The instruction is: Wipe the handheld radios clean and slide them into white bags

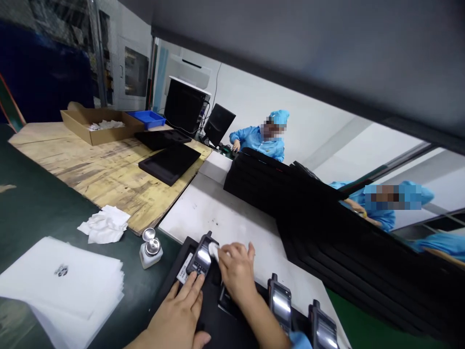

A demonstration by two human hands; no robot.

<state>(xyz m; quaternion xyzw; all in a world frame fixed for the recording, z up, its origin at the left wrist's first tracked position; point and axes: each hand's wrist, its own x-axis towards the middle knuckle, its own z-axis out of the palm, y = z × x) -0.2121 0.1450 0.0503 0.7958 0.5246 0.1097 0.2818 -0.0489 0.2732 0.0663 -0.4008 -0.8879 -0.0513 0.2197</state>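
Note:
A black handheld device (202,256) with a glossy screen lies in a black tray (232,324) at the bottom centre. My left hand (178,315) rests flat by the device's lower end, fingers stretched onto it. My right hand (237,271) is closed on a small white wipe (213,251) pressed against the device's screen. Two more such devices (279,301) (321,325) stand in the tray to the right.
A small white pump bottle (150,249) stands left of the tray. A stack of white sheets (63,286) and a crumpled cloth (104,225) lie on the dark mat. Stacked black trays (327,228) rise on the right. A cardboard box (98,123) sits far left. People in blue suits (261,138) sit behind.

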